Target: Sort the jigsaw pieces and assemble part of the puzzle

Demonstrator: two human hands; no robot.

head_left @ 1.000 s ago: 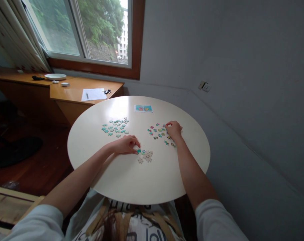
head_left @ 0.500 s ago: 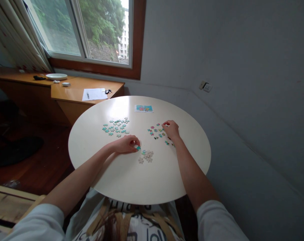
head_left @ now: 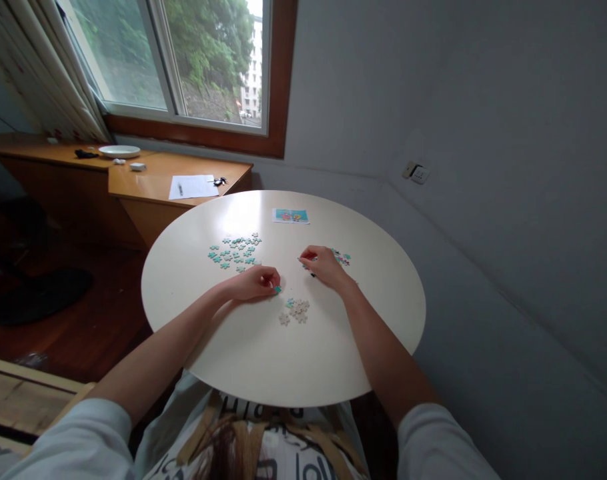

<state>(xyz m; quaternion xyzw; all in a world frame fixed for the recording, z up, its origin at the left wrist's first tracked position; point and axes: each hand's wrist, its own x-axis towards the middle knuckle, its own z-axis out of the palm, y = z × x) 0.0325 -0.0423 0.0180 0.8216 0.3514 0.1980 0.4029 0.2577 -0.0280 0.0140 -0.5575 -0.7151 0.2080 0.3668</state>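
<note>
My left hand (head_left: 257, 283) pinches a teal jigsaw piece (head_left: 277, 289) between thumb and fingers, just above the table. Close to it on the right lies a small cluster of grey, face-down jigsaw pieces (head_left: 299, 309), with a teal piece (head_left: 289, 303) at its upper edge. My right hand (head_left: 324, 264) is closed in a pinch over the group of multicoloured jigsaw pieces (head_left: 342, 257) and hides much of it. Whatever its fingertips hold is too small to make out. Another group, mostly teal jigsaw pieces (head_left: 238, 253), lies spread beyond my left hand.
A picture card (head_left: 290, 216) lies near the far edge of the round white table (head_left: 263, 360). Behind it to the left, a wooden desk (head_left: 153, 175) bears a paper sheet (head_left: 193, 187), keys (head_left: 220, 181) and a white plate (head_left: 119, 152). A wall stands on the right.
My right hand has moved left across the multicoloured pieces, uncovering some on its right and covering others. My left hand stays near the grey cluster with the teal piece. The view has shifted slightly.
</note>
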